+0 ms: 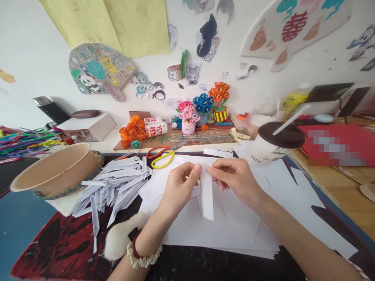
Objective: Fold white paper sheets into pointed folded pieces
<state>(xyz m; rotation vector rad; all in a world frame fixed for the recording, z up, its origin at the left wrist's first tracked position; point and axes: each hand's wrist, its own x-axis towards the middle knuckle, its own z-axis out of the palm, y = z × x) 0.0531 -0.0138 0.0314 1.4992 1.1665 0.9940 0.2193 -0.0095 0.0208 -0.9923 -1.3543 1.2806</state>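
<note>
A narrow white paper strip (pixel 208 199) hangs between my two hands over a spread of white paper sheets (pixel 234 230). My left hand (pixel 183 181) pinches its upper left edge between thumb and fingers. On the right side of the strip's top, the thumb and forefinger of my right hand (pixel 233 175) are closed on it. To the left lies a heap of folded white paper strips (pixel 114 185). Scissors (pixel 162 160) with one red and one yellow handle rest just behind the sheets.
A beige bowl (pixel 52 168) stands at the left, and a lidded cup with a straw (pixel 274 144) at the right. Pipe-cleaner flowers (pixel 189 117) and bottles (pixel 156 128) line the back. A white fluffy object (pixel 117 240) lies by my left wrist.
</note>
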